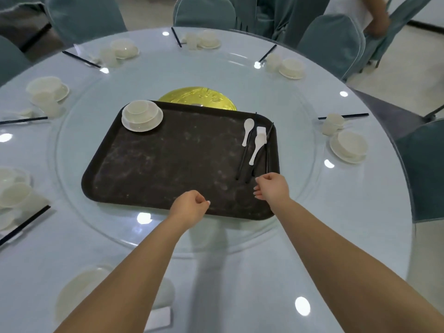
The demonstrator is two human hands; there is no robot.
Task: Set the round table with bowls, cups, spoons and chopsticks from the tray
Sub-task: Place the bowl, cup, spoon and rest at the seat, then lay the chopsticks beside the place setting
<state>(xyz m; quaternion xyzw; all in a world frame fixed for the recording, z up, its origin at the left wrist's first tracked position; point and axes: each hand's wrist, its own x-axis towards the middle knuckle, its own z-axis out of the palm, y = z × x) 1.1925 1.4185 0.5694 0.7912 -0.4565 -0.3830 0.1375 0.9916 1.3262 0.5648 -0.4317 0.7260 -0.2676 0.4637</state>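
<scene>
Hands [230, 195] hover — tray [156, 169] holds chopsticks [245, 159].

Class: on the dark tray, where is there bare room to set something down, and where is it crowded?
The tray is bare across its middle, between the stacked bowls at its far left corner and the spoons and chopsticks crowding its right edge. The right hand hovers near those chopsticks.

Wide bare stretch across the tray [168, 164] middle. Blocked at its far-left corner by stacked bowls [142, 115], along its right edge by chopsticks [245, 155] and spoons [255, 147], possibly overlapping.
</scene>
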